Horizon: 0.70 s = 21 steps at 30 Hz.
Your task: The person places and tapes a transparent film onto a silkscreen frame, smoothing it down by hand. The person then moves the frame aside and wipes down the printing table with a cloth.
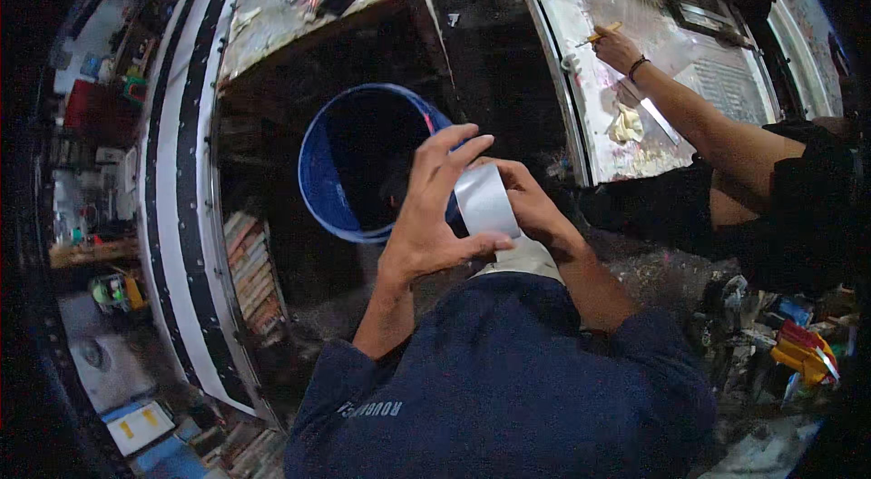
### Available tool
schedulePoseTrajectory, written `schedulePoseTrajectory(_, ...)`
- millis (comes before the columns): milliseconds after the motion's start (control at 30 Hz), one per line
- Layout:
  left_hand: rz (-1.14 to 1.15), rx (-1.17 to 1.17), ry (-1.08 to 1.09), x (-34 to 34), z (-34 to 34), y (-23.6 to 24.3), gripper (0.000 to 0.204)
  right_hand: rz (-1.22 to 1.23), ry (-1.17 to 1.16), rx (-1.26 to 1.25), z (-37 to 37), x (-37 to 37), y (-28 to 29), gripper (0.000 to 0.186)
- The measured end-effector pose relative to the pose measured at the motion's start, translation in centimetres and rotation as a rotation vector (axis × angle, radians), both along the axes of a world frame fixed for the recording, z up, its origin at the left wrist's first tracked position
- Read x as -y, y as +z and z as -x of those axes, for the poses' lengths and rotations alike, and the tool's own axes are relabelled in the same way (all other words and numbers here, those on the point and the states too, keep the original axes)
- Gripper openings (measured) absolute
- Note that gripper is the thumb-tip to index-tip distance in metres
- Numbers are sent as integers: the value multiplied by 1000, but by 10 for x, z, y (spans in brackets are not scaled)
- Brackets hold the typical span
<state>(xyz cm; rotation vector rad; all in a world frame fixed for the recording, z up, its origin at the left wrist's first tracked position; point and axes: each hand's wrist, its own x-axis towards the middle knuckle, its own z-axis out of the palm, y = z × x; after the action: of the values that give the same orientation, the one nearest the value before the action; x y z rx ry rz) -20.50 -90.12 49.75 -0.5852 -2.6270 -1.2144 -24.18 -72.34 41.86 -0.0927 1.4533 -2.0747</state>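
Note:
In front of my chest is a roll of silver-grey tape [488,200] with a smooth, shiny outer face. My right hand [543,211] grips it from the right, its fingers partly hidden behind the roll. On the other side, my left hand [431,207] curves around it, with the thumb pressed on the lower edge and the fingers arched above. Beyond and left of my hands stands a blue bucket [311,172] with a dark inside. A pale cloth-like piece [524,259] lies just below the roll, against my dark shirt.
A co-worker's hand [617,51] holds a thin yellow-handled tool over a stained white table [653,148] at right. Another worktable [263,39] with phones stands far left. A striped black-and-white panel [172,198] runs down the left. Clutter [803,352] lies at lower right.

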Motion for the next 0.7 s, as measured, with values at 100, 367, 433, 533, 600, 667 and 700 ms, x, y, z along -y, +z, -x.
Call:
schedulePoseTrajectory(100,-260,248,-213,-4,65,-8,119,30,141,-30,53,-4,-3,43)
schedulePoseTrajectory(367,-388,403,-297,-42,204,-19,117,109,-95,-8,155,-50,20,43)
schedulePoseTrajectory(433,-249,271,-236,-49,230,-15,115,-73,-301,-192,176,-59,32,35)
schedulePoseTrajectory(533,-199,327,-243,-52,270,-8,115,-140,-480,-100,202,-67,52,33)
schedulePoseTrajectory(600,-194,367,-266,-53,299,-5,115,-251,-492,-144,222,-64,60,31)
schedulePoseTrajectory(667,-29,237,-363,-53,332,-3,113,-366,-500,-219,247,-57,64,28)
schedulePoseTrajectory(700,-58,187,-385,-51,347,-3,110,-523,-539,-248,261,-53,65,25)
